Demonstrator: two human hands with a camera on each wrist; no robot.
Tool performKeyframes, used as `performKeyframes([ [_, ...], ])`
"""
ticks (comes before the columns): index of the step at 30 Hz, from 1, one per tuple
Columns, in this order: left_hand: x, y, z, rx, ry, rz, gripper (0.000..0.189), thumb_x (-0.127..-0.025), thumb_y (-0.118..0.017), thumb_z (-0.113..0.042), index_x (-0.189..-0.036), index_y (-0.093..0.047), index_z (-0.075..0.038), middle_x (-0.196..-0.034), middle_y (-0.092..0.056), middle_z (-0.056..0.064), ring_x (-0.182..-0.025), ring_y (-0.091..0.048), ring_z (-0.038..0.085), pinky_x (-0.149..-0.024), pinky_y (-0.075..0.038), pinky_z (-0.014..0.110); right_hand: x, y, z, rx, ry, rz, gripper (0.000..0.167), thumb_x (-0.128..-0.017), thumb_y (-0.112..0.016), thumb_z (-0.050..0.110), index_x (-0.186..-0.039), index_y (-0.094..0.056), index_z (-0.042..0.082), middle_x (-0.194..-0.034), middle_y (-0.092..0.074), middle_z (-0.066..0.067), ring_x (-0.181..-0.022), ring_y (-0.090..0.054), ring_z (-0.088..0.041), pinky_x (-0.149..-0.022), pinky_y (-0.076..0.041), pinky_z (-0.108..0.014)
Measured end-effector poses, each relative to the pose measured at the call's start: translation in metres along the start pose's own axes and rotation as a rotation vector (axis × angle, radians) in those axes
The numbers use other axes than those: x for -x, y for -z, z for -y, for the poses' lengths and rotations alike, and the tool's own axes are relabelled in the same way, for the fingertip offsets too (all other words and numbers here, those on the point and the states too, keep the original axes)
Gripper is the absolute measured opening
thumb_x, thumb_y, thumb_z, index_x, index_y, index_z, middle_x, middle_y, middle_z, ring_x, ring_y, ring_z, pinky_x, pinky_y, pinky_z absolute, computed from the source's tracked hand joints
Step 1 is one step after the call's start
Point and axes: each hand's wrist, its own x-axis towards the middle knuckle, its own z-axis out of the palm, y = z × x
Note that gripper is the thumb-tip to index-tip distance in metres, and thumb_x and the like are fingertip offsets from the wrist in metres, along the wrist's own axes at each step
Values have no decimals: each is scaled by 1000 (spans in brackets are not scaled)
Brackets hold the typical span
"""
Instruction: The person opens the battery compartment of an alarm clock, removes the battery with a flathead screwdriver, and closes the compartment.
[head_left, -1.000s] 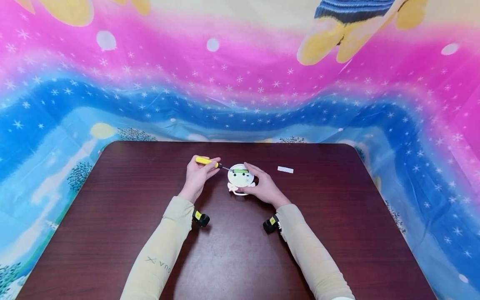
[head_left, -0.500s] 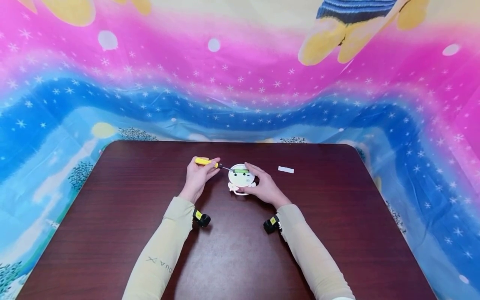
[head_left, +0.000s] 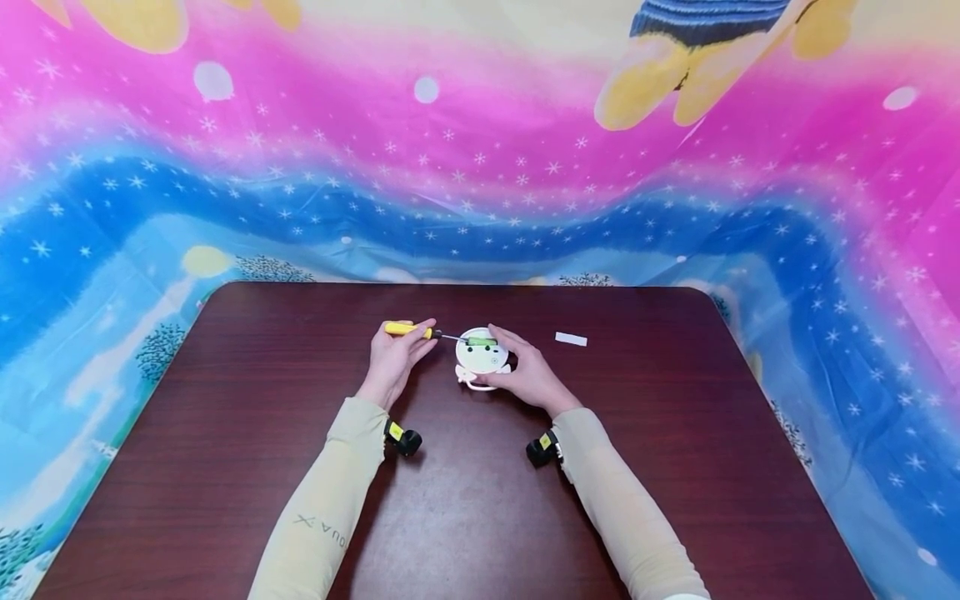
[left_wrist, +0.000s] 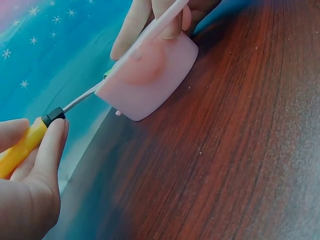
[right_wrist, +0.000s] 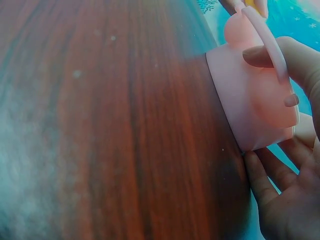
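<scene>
My left hand (head_left: pixel 389 364) grips a screwdriver (head_left: pixel 401 329) by its yellow handle, the metal shaft pointing right. Its tip meets the left end of a green battery-like cylinder (head_left: pixel 482 342). That cylinder lies in a slot on the upward face of a round, pale pink device (head_left: pixel 480 360), perhaps a small clock, with a loop handle and rounded bumps on the near side. My right hand (head_left: pixel 528 372) holds the device from the right, thumb at the near side and fingers at the far side. In the right wrist view, the device's pink side wall (right_wrist: pixel 235 100) rests on the table.
A small white strip (head_left: pixel 571 339), perhaps a cover, lies on the dark wooden table (head_left: pixel 465 500) to the right of the device. Black wrist cameras (head_left: pixel 405 440) sit by both cuffs. A colourful printed cloth (head_left: pixel 480 192) hangs behind the table.
My left hand has shifted slightly left, and the screwdriver's handle has dropped so that the tool lies flatter. The device, the right hand and the white strip have stayed put.
</scene>
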Motion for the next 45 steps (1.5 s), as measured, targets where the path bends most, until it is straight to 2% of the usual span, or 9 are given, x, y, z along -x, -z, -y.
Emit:
performKeyframes([
  [8,0,0,1,27,46,-43,32,-100,-57,8,-123,-36,7,-125,-62,31,-127,-52,46,-91,-55,42,1,-1,-1,-2,-6,4,93,-82,-88,36,-159,-39,15,-161,-35,3,-147,-30,-18,-115,-32,-44],
  [16,-4,1,3,54,40,-39,33,-100,-58,7,-125,-36,9,-123,-64,30,-127,-51,46,-91,-55,42,-1,0,-1,14,4,1,92,-83,-87,35,-159,-39,16,-161,-35,3,-147,-30,-17,-115,-33,-43],
  [23,-4,-5,-4,-8,10,-18,26,-100,-61,4,-117,-42,4,-123,-65,29,-127,-52,46,-89,-56,40,-1,0,0,15,2,11,93,-83,-87,35,-159,-38,15,-162,-35,0,-147,-30,-19,-115,-32,-44],
  [30,-2,-9,-11,-40,-21,-14,32,-98,-63,5,-122,-41,8,-121,-64,32,-120,-57,47,-91,-55,44,0,1,2,11,-3,7,93,-83,-87,35,-159,-39,15,-161,-36,1,-147,-30,-18,-115,-32,-42],
  [35,-1,-10,-17,-75,-37,-5,36,-97,-65,6,-123,-42,11,-123,-63,34,-112,-66,40,-95,-51,49,0,1,1,1,-3,12,92,-83,-87,32,-159,-38,15,-161,-36,1,-147,-30,-17,-115,-32,-41],
  [40,-2,-11,-24,-117,-38,0,27,-96,-67,4,-116,-48,4,-123,-63,33,-100,-72,29,-88,-56,43,1,1,1,-9,-1,12,92,-83,-88,32,-159,-39,15,-161,-36,1,-147,-30,-18,-115,-32,-41],
  [45,-3,-8,-28,-145,-35,-2,26,-95,-70,1,-116,-54,2,-117,-68,26,-106,-70,34,-85,-58,40,0,1,1,-10,-1,6,92,-82,-88,32,-158,-39,15,-161,-36,2,-147,-31,-17,-115,-32,-39],
])
